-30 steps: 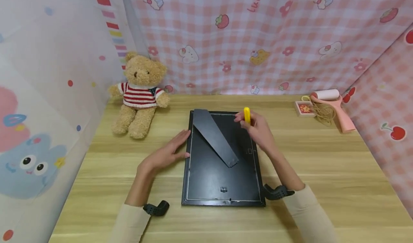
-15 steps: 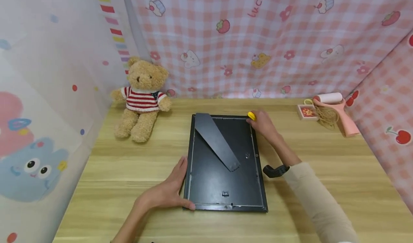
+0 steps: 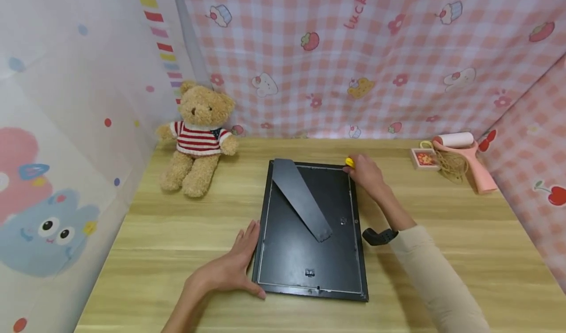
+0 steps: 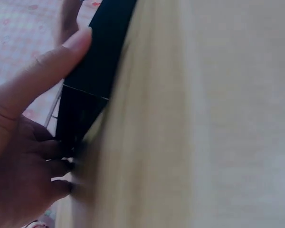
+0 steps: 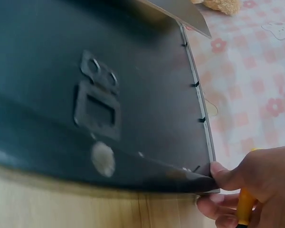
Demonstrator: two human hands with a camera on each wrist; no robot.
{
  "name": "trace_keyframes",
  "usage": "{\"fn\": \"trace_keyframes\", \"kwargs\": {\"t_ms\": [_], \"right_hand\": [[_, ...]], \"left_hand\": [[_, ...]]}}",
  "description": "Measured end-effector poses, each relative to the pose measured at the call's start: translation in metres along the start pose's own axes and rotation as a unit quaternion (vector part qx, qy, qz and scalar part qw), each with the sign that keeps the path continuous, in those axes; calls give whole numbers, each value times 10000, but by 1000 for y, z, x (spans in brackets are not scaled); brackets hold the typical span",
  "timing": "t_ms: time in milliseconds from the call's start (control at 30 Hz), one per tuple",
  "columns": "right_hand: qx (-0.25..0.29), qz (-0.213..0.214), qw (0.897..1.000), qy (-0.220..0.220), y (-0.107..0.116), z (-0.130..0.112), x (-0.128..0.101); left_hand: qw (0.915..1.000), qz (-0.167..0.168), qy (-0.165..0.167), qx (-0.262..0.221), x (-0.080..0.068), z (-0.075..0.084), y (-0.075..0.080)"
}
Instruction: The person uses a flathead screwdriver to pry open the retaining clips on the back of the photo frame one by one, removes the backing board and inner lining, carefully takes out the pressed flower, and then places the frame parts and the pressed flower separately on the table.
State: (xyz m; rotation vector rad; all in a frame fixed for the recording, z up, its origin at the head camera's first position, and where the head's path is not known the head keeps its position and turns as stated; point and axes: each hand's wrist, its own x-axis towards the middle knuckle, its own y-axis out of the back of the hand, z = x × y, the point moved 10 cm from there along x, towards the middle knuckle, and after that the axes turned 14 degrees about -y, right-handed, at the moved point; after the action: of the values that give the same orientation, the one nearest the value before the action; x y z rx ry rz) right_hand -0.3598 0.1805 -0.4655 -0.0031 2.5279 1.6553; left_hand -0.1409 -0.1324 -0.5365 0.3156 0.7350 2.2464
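A black picture frame (image 3: pixel 309 254) lies back side up on the table, its slanted stand leg (image 3: pixel 302 200) on the backing board. My left hand (image 3: pixel 232 269) lies at the frame's front left corner, fingers fairly straight along the left side and thumb on the front edge. In the left wrist view the thumb (image 4: pixel 61 61) touches the black edge. My right hand (image 3: pixel 367 176) pinches the far right corner between thumb and fingers. Tucked in that same hand is a yellow tool (image 5: pixel 245 206) with a black part; its working end is hidden.
A teddy bear (image 3: pixel 199 141) in a striped sweater sits at the back left. At the back right are a small patterned box (image 3: pixel 425 159), a bundle of twine (image 3: pixel 453 166) and a pink-handled lint roller (image 3: pixel 477 168). Patterned cloth walls (image 3: pixel 331 63) border the table.
My left hand has slid from the frame's left side towards its front left corner. My right hand has gone from above the frame to its far right corner, the yellow tool still in it.
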Motion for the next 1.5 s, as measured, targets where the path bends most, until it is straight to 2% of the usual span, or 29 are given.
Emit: {"fn": "trace_keyframes", "kwargs": {"t_ms": [67, 133, 200, 300, 367, 467, 533, 600, 667, 700, 767, 833, 900, 967, 1000, 1100, 1133, 1200, 1267, 1367, 1433, 1500], "right_hand": [[-77, -45, 10000, 6, 4, 6, -3], [-173, -90, 9998, 16, 9, 13, -6], [-248, -117, 9996, 6, 13, 22, -10], [-264, -99, 9996, 24, 15, 44, -8], [-237, -20, 9996, 117, 9, 65, 0], [-323, 231, 9989, 257, -4, 98, 14], [-337, 241, 9987, 306, -6, 106, 11], [-408, 290, 9983, 309, -3, 107, 1], [-362, 152, 9989, 250, 4, 102, -12], [-345, 29, 9993, 171, 8, 97, -19], [-431, -42, 9991, 25, 11, 99, -25], [-458, -277, 9984, -177, 12, 101, -28], [-574, -291, 9976, -249, 13, 107, -28], [-712, -150, 9970, -277, 12, 116, -25], [-658, -225, 9972, -275, 13, 117, -28], [-609, -267, 9974, -259, 13, 125, -34], [-603, -211, 9975, -293, 10, 131, -34], [-513, -338, 9976, -329, 5, 141, -37], [-526, -275, 9976, -356, -3, 156, -37], [-530, -260, 9979, -269, -13, 177, -36], [-485, -290, 9981, -227, -16, 184, -40], [-429, -241, 9987, -119, -15, 188, -45]], "left_hand": [[10000, 2, -13, 31, 1, 0, 5], [10000, -54, 54, 31, 3, 7, 14], [9998, 17, -20, 175, 4, 4, 23], [9971, 94, -166, 737, 9, -13, 36], [9921, 289, -346, 1172, 11, -20, 46], [9861, 462, -351, 1556, 14, -1, 65], [9833, 554, -327, 1701, 16, 15, 76], [9811, 652, -299, 1797, 19, 19, 82], [9766, 810, -383, 1953, 22, 14, 87], [9738, 937, -419, 2029, 24, 10, 90], [9654, 1374, -407, 2177, 26, -8, 97], [9518, 1923, -250, 2376, 27, -28, 106], [9376, 2448, -29, 2468, 27, -46, 115], [9275, 2758, 68, 2522, 31, -46, 122], [9260, 2826, 75, 2504, 34, -41, 124], [9272, 2898, -107, 2371, 46, -22, 124], [9269, 2904, -188, 2370, 50, -21, 123], [9308, 2958, -226, 2134, 56, -30, 120], [9347, 2949, -240, 1969, 62, -43, 116], [9491, 2738, -247, 1535, 71, -60, 111], [9599, 2514, -263, 1211, 76, -61, 107], [9695, 2272, -325, 855, 81, -55, 105]]}}
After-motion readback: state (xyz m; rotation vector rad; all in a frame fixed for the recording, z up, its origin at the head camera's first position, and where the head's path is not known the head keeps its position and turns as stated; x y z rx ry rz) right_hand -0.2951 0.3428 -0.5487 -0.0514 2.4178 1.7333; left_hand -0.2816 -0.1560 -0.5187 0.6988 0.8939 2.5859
